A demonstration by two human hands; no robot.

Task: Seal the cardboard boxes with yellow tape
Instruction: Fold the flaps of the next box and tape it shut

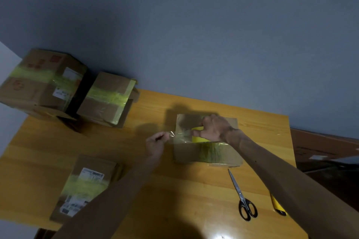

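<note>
**Cardboard box (186, 154), flat and brown, at mid-bench with tape drawn out beside it**

Your right hand (213, 128) rests on top of the box, its grip curled round a yellow roll of tape (197, 138) that sits on the lid. Your left hand (155, 143) is just off the box's left edge, above the yellow wooden bench (194, 190). Its grip is pinched tight on the free end of a shiny, translucent strip of tape (180, 136) that runs from the roll to your fingertips. A band of yellow tape crosses the lid below your right wrist and goes down the near side.

On the bench near your right forearm lie steel scissors with black handles (244, 198), blades pointing toward the box. Just to their right is a yellow utility knife (278, 207), partly hidden by your arm.

To your near left lies a small flat cardboard parcel with white labels (87, 184), banded in yellow tape and partly covered by your left forearm. At the far left corner stand a large cardboard carton (42, 83) and a medium cardboard carton (106, 101), side by side with a dark gap between them. Each is wrapped with a yellow band. A blue-grey wall (213, 35) rises behind the bench.
</note>
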